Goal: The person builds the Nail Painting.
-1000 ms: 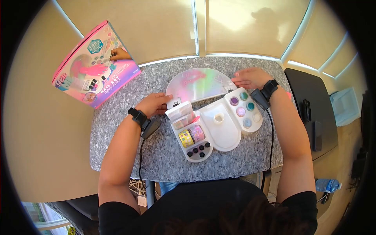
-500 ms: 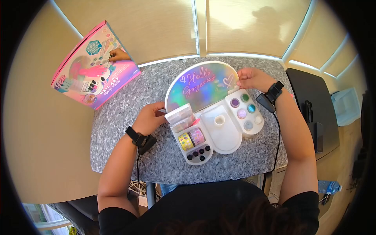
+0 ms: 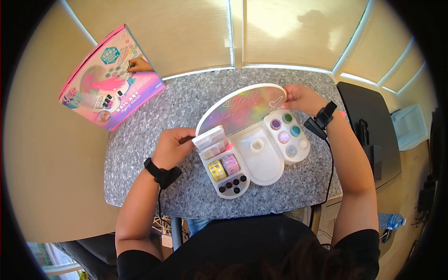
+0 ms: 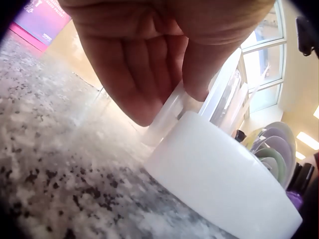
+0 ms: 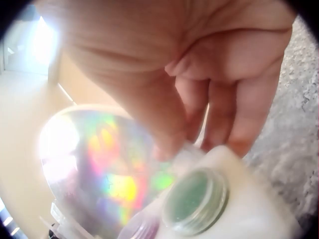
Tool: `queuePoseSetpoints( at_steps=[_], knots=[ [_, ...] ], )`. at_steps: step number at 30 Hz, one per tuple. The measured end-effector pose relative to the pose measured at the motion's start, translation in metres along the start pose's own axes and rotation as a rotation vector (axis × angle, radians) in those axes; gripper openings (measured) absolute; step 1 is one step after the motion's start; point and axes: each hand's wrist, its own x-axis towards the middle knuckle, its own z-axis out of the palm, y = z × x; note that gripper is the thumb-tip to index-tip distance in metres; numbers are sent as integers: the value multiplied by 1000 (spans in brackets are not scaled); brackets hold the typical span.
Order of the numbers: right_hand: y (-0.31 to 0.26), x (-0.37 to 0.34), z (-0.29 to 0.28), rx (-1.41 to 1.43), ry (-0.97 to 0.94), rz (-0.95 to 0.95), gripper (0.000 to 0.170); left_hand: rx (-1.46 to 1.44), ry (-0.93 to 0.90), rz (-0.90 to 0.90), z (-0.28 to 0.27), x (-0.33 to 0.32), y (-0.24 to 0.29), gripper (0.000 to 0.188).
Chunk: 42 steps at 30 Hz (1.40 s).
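A white nail art station [image 3: 267, 173] stands on the table, its shiny rainbow "Hello Gorgeous" panel [image 3: 240, 108] raised along the back. My left hand [image 3: 170, 147] pinches the panel's lower left edge; in the left wrist view the thumb [image 4: 198, 74] lies on one side and the fingers on the other. At the panel's lower right edge my right hand [image 3: 302, 99] pinches it, with the thumb in front. The station holds clear cases [image 3: 209, 140], a yellow tape roll [image 3: 216, 171], a purple one [image 3: 230, 164], several black-capped bottles [image 3: 236, 190] and several glitter pots [image 3: 283, 137].
A pink "Nail Art" box [image 3: 114, 79] stands at the table's back left. Grey speckled tabletop [image 3: 144, 177] surrounds the station. To the right is a dark surface [image 3: 368, 112] with a phone [image 3: 377, 162] on it, and a light blue bin [image 3: 409, 126] beyond.
The panel has swung up from leaning far back to standing steeper, its lettering showing and then fading in the glare. Both hands moved with it, and the station has shifted slightly left.
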Motion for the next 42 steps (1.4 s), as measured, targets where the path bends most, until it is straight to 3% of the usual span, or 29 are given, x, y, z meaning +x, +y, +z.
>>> queuePoseSetpoints(
  at_steps=[8,13,15,18,25,27,31,33,35,37,38,40,42],
  knots=[
    [-20,-9,17,-194,55,5,22,58,-145,-48,-5,-11,-3,27],
    [-16,-9,15,-164,29,-17,20,155,-125,-8,-1,-16,13,29],
    [-21,-12,13,-328,10,3,20,211,-121,-2,1,-17,17,29],
    [-19,-22,15,-72,-5,-28,23,242,-114,-35,0,-18,19,29],
    [-26,-35,20,-251,-6,42,20,378,-188,-37,-1,-14,19,30],
    [-33,-41,23,-368,38,79,26,385,-182,-33,1,-13,18,30],
    [-31,-68,29,-248,90,40,37,392,-136,-26,3,-17,14,31],
    [-30,-92,32,-572,381,-163,45,383,-113,-15,7,-19,11,32],
    [-8,-121,13,-643,427,-104,53,396,-59,-8,9,-22,9,34],
    [29,-146,-1,-1055,719,45,71,385,-57,8,10,-22,3,35],
    [28,-154,5,-1055,722,47,71,381,-50,-1,10,-22,2,35],
    [24,-172,16,-1127,773,570,92,375,-46,-5,12,-22,3,35],
    [39,-185,14,-1039,774,592,96,390,-29,-24,16,-22,9,36]
  ],
)
